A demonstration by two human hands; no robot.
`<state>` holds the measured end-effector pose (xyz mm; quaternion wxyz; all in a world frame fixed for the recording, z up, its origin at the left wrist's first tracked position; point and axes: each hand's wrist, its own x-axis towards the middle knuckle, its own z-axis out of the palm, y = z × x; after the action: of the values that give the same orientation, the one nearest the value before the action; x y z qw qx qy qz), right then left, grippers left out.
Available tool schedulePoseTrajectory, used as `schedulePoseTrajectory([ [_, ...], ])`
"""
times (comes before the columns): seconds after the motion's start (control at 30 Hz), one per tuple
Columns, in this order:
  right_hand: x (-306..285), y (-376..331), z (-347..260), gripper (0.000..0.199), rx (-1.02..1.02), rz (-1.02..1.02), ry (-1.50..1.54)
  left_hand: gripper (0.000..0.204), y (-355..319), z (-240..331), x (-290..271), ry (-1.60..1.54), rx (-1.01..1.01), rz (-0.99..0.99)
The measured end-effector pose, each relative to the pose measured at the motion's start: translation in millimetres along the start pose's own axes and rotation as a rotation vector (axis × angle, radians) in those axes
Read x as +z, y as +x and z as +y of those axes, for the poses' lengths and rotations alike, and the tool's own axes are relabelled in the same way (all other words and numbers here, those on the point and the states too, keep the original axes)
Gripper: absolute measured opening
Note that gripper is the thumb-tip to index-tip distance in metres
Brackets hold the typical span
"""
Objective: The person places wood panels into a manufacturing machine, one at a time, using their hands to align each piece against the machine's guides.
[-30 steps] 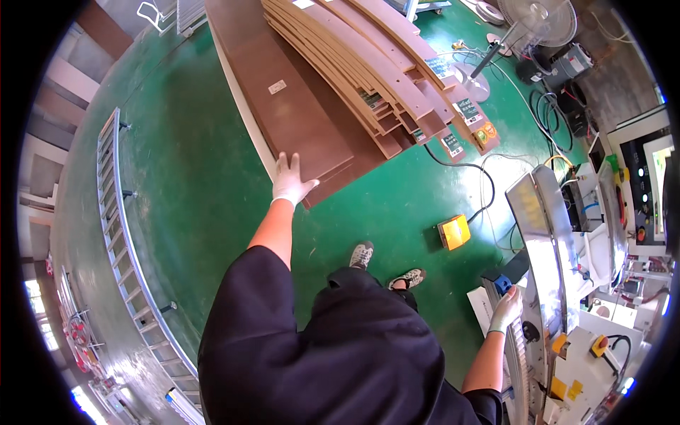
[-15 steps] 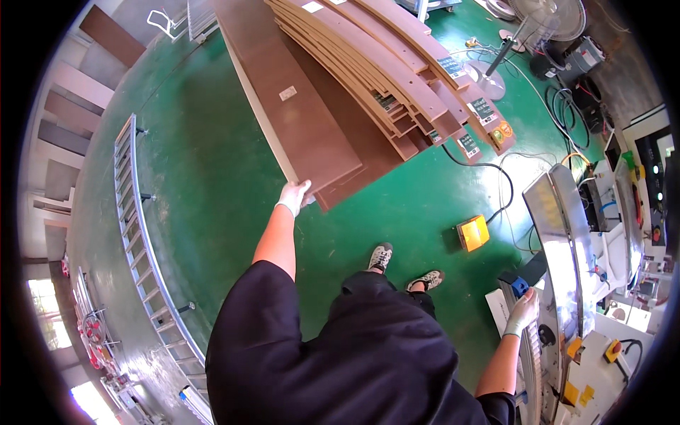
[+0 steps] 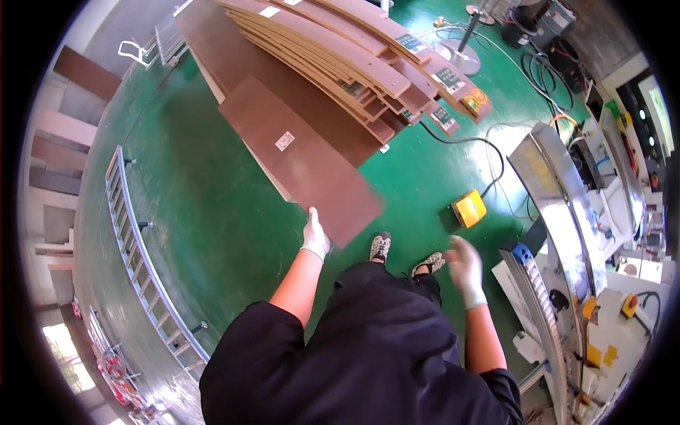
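My gloved left hand (image 3: 316, 235) grips the near edge of a flat brown panel (image 3: 297, 166) that carries a small white label. The panel lies angled off the near end of the stack, and its near right corner is blurred by motion. Beneath and behind it lies a larger brown board (image 3: 312, 113). To the right of my body, my gloved right hand (image 3: 464, 265) hangs in the air over the floor with nothing in it; its fingers look stretched and slightly blurred. It is apart from the panel and from the roller rail (image 3: 542, 297) at its right.
Several long brown boards (image 3: 333, 64) are stacked on the far side. A yellow foot pedal (image 3: 469, 208) with a black cable sits on the green floor. A metal-topped machine (image 3: 556, 184) stands at the right. A roller conveyor (image 3: 145, 276) runs along the left. A fan stand (image 3: 464, 46) is at the far right.
The panel has slid toward me and off the stack with my left hand on it. My right hand has left the roller rail and swung inward to the left.
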<state>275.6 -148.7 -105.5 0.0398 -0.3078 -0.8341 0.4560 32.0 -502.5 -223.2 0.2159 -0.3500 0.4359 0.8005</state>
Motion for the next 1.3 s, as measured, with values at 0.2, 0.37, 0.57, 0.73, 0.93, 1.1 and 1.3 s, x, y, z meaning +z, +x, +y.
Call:
schedulePoseTrajectory([
  [0.2,61,5,-28,0.067,0.456,-0.380,0.929,0.071,-95,-29,79,0.021,-0.467,-0.446],
  [0.37,25,-9,-12,0.044,0.566,-0.134,0.962,0.060,-119,-79,88,0.285,-0.881,-0.574],
  [0.57,-27,-75,38,0.038,0.472,0.312,0.687,0.049,-90,-23,95,-0.333,-0.502,-0.350],
  [0.73,-81,-102,15,0.035,0.453,0.401,0.547,0.061,-2,36,63,-0.109,-0.298,-0.175],
  [0.93,-160,-128,22,0.025,0.367,0.695,0.437,0.057,-92,6,98,0.106,-0.305,-0.206],
  [1.1,-240,-173,78,0.025,0.393,0.888,0.268,0.048,-145,-33,130,0.207,-0.583,-0.368],
  [1.3,-283,-215,146,0.031,0.401,1.076,0.132,0.048,-164,-78,186,0.401,-0.658,-0.534],
])
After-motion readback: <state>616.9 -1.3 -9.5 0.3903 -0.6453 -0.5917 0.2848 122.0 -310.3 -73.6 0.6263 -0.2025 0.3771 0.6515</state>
